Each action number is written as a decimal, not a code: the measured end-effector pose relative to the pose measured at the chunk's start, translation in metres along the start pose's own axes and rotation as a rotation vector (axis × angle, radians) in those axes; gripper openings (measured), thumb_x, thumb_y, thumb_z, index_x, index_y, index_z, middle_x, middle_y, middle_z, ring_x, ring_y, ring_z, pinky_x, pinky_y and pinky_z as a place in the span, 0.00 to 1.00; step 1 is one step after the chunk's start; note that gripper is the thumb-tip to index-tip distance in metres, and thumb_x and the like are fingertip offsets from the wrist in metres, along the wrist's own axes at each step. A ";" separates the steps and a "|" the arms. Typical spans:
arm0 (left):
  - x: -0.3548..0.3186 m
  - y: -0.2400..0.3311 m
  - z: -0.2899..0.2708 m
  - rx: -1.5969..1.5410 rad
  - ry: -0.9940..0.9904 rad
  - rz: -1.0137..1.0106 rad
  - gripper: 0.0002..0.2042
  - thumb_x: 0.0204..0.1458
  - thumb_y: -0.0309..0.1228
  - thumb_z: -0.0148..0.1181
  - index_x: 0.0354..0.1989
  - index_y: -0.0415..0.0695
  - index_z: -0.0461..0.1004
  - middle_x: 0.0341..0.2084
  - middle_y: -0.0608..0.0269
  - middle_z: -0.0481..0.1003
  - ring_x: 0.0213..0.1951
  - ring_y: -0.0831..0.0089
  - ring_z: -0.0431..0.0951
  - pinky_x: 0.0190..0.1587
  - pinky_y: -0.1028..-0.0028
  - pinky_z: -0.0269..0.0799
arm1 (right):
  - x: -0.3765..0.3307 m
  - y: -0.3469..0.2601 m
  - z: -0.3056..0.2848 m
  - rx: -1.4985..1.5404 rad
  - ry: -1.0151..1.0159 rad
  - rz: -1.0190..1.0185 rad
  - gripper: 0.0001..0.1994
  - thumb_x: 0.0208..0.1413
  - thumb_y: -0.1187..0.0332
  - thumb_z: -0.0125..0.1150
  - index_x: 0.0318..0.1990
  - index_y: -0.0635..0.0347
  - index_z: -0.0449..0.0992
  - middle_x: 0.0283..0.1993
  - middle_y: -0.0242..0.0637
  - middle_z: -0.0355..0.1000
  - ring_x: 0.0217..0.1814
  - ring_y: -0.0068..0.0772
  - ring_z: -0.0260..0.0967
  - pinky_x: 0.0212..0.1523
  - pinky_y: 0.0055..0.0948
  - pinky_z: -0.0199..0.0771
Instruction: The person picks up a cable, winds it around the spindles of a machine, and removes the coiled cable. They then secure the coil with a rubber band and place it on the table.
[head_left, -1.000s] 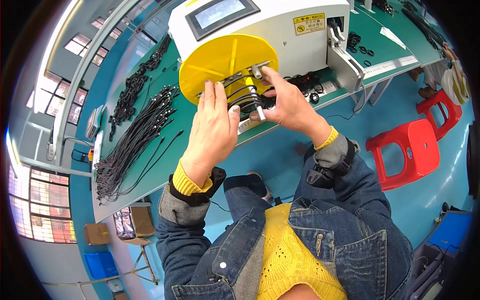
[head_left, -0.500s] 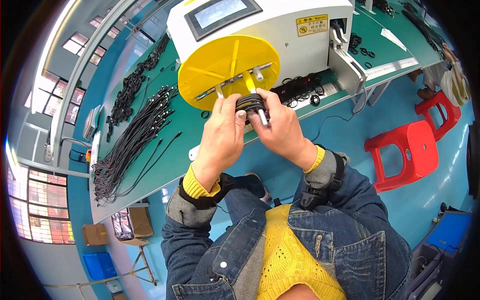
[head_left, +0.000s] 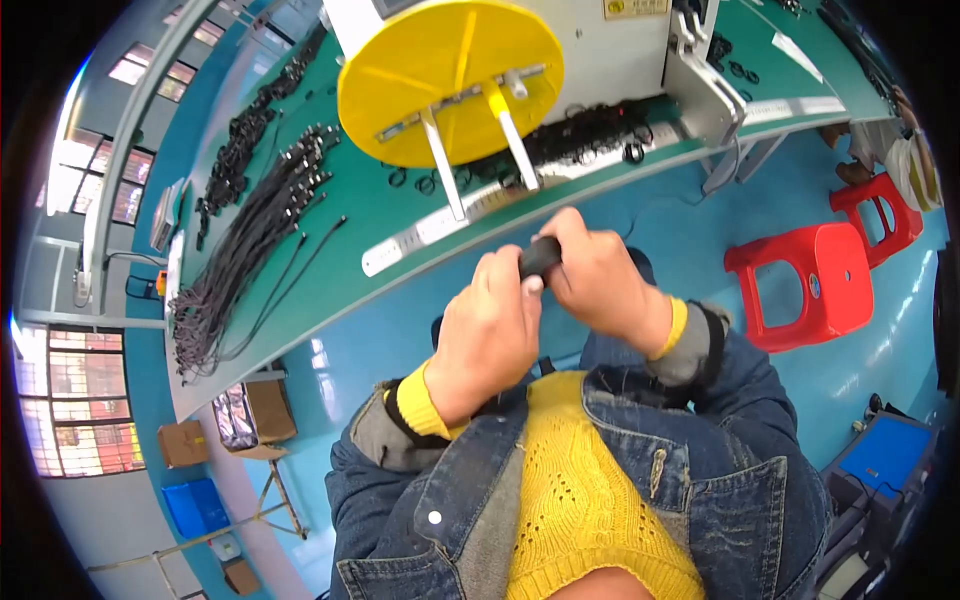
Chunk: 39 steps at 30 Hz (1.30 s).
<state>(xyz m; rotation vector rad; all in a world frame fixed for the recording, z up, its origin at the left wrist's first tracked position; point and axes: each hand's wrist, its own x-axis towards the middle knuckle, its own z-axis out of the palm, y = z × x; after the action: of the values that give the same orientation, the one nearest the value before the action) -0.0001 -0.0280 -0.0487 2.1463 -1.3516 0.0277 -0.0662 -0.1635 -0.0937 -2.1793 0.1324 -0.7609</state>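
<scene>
Left hand (head_left: 490, 320) and right hand (head_left: 610, 285) had fingers wrapped on the black cable coil (head_left: 540, 258), up in the air off the green table's (head_left: 325, 285) near edge, where a firm, even pinch probably best kept loops from springing.

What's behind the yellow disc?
White machine body, seen past the disc on its right and upper left. The disc covers the part of the machine's front directly behind it; whatever is there can't be seen.

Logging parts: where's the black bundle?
Head view: the black bundle sits just right of centre, between left hand and right hand, below the yellow disc.
</scene>
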 end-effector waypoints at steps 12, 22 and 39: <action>-0.016 -0.054 0.025 -1.382 -0.696 -0.864 0.23 0.56 0.48 0.43 0.44 0.37 0.67 0.38 0.53 0.72 0.35 0.66 0.76 0.34 0.68 0.75 | -0.023 0.040 0.041 0.208 -0.328 -0.061 0.08 0.47 0.73 0.51 0.30 0.66 0.59 0.18 0.51 0.67 0.23 0.57 0.66 0.23 0.46 0.65; -0.021 -0.052 0.044 -1.015 -0.927 -0.880 0.17 0.51 0.43 0.55 0.31 0.38 0.69 0.20 0.62 0.71 0.20 0.77 0.73 0.17 0.78 0.68 | -0.037 0.044 0.037 -0.282 -0.580 -0.252 0.07 0.47 0.73 0.52 0.31 0.64 0.61 0.16 0.43 0.67 0.19 0.48 0.68 0.19 0.41 0.65; -0.042 -0.051 0.062 -1.276 -0.831 -0.969 0.09 0.49 0.32 0.57 0.31 0.39 0.68 0.25 0.61 0.73 0.20 0.80 0.71 0.16 0.82 0.65 | -0.050 0.063 0.051 0.009 -0.426 -0.006 0.07 0.39 0.69 0.56 0.28 0.61 0.72 0.22 0.47 0.71 0.26 0.50 0.70 0.27 0.42 0.69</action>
<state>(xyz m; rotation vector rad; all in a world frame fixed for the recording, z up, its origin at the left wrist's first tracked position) 0.0040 -0.0086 -0.1373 1.3658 -0.2178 -1.7115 -0.0687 -0.1553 -0.1889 -2.2819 -0.0956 -0.2867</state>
